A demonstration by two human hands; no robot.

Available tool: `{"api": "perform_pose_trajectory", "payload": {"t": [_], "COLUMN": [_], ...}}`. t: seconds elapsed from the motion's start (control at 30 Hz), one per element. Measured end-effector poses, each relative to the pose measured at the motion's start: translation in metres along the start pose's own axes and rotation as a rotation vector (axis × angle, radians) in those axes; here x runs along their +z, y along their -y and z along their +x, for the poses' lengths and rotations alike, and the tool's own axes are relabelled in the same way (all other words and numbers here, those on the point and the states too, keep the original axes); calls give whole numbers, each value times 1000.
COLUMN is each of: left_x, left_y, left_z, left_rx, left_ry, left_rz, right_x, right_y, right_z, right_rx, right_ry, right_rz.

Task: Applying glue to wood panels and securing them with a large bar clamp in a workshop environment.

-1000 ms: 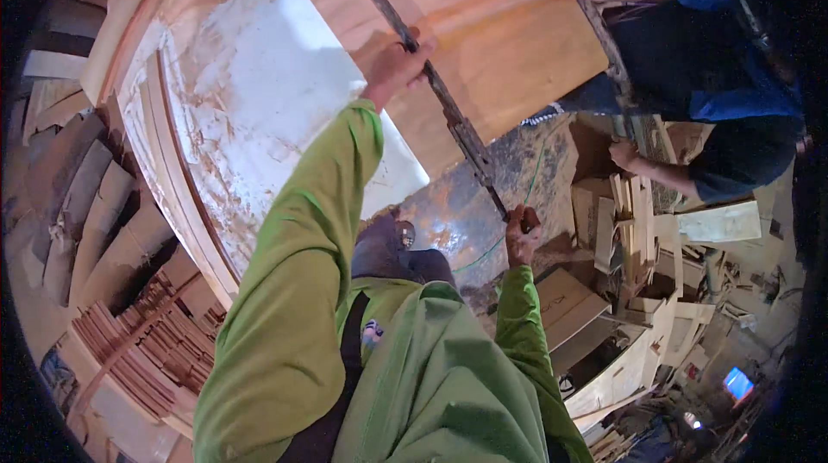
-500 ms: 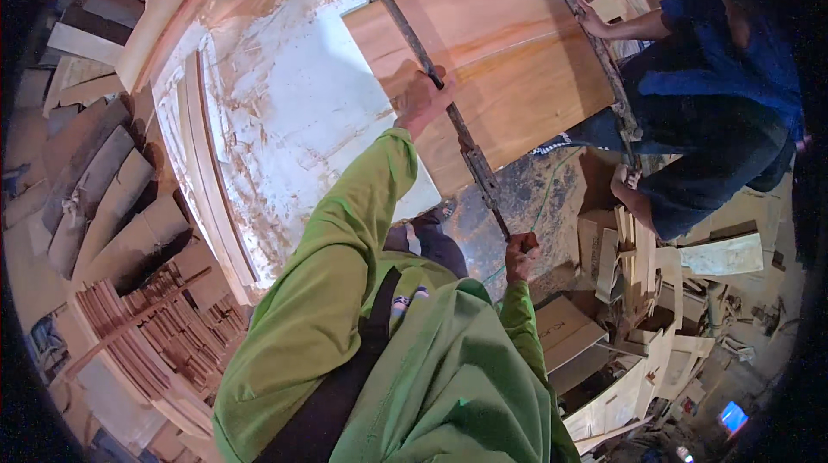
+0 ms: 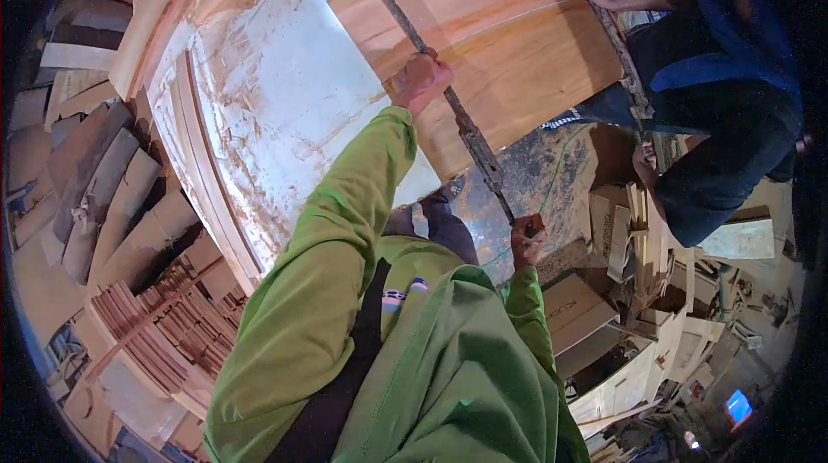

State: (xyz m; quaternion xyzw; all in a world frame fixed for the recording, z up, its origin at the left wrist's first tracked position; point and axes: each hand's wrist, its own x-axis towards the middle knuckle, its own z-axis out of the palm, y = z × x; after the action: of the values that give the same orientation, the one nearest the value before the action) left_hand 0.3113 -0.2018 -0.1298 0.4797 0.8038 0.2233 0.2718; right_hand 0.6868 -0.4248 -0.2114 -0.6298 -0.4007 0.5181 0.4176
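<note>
A long rusty metal bar clamp (image 3: 472,135) lies across a flat reddish-brown wooden panel (image 3: 535,58); its near end juts past the panel's front edge. My left hand (image 3: 423,82) is closed round the bar about mid-length, above the panel. At the clamp's near end, my right hand (image 3: 528,243) is closed on the screw end, whose handle is mostly hidden by my fingers. A pale seam line runs along the panel. On the panel's right side sits a second bar clamp (image 3: 614,39), with a co-worker's hands at it.
The panel rests on a white, smeared worktable (image 3: 293,84) with long wood strips (image 3: 207,161) along its left edge. Stacked thin slats (image 3: 164,325) lie at lower left. At right stand a co-worker (image 3: 724,92), a cardboard box (image 3: 580,312) and scattered offcuts.
The view has shifted slightly, with the table and panel sitting higher and further left. My left hand has closed more fully round the bar. My right hand stays at the screw end, its wrist slightly turned.
</note>
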Motion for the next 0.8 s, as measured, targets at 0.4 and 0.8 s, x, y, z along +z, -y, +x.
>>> {"api": "perform_pose_trajectory", "payload": {"t": [0.4,0.8], "left_x": [13,-49], "left_y": [15,55], "left_z": [14,-42], "left_rx": [67,456], "left_ry": [90,-251], "left_rz": [8,260], "right_x": [-14,-32], "right_y": [31,-22], "right_z": [25,26], "right_rx": [399,362], "right_ry": [165,136], "right_rz": [62,128]}}
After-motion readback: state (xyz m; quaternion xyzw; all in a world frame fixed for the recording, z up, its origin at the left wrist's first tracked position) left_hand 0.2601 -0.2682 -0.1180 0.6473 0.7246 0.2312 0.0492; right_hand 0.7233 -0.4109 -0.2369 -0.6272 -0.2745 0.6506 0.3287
